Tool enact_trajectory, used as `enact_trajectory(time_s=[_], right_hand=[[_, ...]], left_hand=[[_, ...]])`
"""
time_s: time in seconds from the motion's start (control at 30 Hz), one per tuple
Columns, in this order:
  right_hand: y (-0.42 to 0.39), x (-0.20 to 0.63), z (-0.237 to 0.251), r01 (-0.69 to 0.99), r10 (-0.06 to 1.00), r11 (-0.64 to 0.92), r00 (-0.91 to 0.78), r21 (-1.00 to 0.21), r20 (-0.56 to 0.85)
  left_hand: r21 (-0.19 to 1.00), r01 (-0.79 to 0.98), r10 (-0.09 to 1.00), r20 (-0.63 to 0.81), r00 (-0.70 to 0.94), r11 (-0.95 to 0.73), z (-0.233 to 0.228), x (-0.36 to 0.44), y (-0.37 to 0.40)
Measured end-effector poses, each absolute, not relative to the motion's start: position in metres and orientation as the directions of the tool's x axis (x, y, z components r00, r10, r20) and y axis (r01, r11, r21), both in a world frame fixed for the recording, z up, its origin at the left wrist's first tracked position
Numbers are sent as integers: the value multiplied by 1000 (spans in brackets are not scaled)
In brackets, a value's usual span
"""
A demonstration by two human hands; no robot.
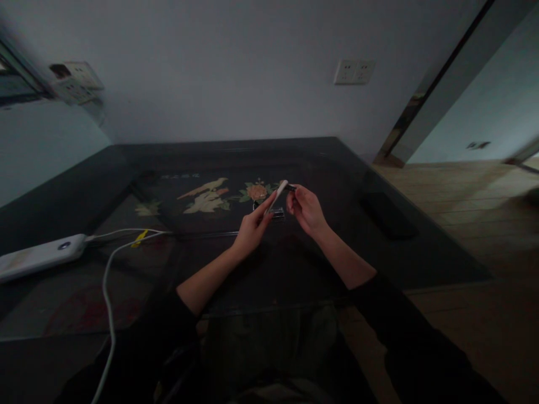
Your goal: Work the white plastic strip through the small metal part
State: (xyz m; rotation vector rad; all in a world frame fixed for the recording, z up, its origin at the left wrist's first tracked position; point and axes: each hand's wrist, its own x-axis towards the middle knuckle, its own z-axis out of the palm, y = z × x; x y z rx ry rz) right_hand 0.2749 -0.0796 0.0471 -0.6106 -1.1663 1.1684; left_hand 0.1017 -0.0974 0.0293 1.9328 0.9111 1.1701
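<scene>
My left hand [252, 227] holds a slim white stick-like object [278, 194], tilted up to the right, above a dark glass table [295, 269]. My right hand [304, 209] pinches a small dark piece [291, 188] right at the white object's upper tip. Both hands are raised over the middle of the table. A small dark shiny item [275, 212] lies on the table just below the hands; what it is cannot be made out in the dim light.
A white power bank [40, 256] with white cables [110, 280] lies at the left. A flat dark object [387, 216] rests at the table's right side. Bird and flower decoration [210, 195] shows under the glass. Wall sockets [354, 72] are behind; wooden floor [463, 213] lies right.
</scene>
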Motion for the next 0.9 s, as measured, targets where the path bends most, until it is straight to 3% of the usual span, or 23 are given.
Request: enact_trajectory(time_s=[0.57,0.9], right_hand=[[-78,276,46,-368,944,287,-51,-885,327],[-80,275,47,-380,926,330,-47,-864,374]], left_hand=[[818,110,771,476,423,-565,29,109,-107],[834,145,809,450,379,-532,32,105,-100]])
